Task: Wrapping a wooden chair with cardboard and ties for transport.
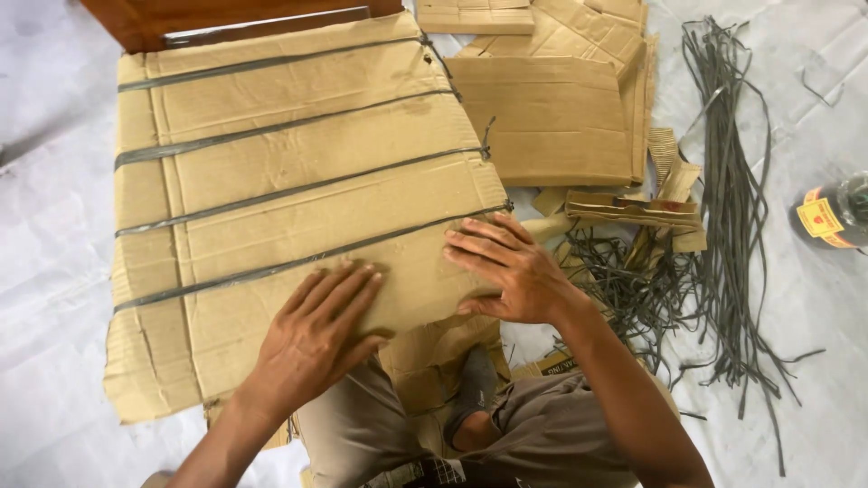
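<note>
A large flat bundle of brown cardboard (271,181) lies in front of me, bound by several grey straps (298,192) running across it. My left hand (316,339) rests palm down, fingers apart, on the bundle's near edge. My right hand (506,267) presses flat on the near right corner, fingers spread beside the end of the nearest strap. Neither hand grips anything. My knees (362,434) show below the bundle's edge.
More flat cardboard sheets (551,117) lie at the back right, with folded scraps (642,210) beside them. A tangle of loose grey straps (723,199) spreads over the white floor sheet (54,271) at right. A dark bottle (836,215) lies far right. Wooden furniture (154,18) stands at the top.
</note>
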